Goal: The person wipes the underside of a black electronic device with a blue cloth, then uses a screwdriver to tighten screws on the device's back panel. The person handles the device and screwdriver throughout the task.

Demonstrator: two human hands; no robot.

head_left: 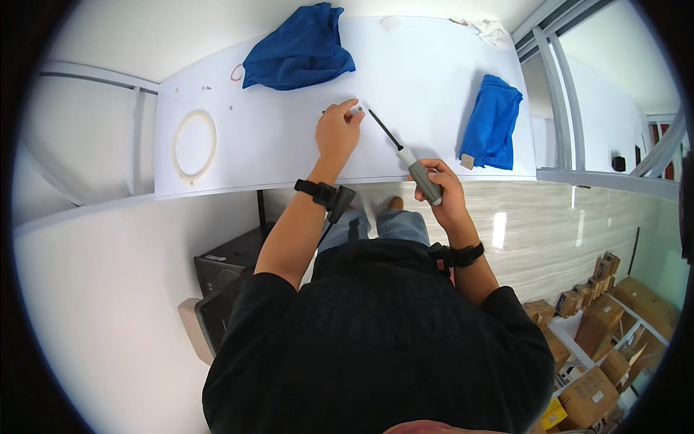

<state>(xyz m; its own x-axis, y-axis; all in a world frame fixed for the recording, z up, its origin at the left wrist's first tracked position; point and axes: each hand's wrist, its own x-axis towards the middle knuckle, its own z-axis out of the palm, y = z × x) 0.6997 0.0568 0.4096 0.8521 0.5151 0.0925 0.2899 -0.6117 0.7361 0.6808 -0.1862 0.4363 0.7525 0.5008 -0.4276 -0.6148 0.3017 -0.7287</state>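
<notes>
My right hand (444, 189) is wrapped round the grey handle of a screwdriver (421, 176). Its dark shaft slants up and left over the white table (412, 72). My left hand (337, 134) is closed in a pinch above the table, with a small metal piece (361, 109) showing at its fingertips. The screwdriver's tip is close to that piece, with a slight gap between them. Too little of the piece shows to tell its kind, and my fingers hide the rest.
A blue cloth (300, 50) lies at the back and a folded blue cloth (491, 123) at the right. On the left are a pale ring (176, 148) and several tiny metal parts (207, 88). White cloth (491, 32) lies back right. Cardboard boxes (589, 398) stand lower right.
</notes>
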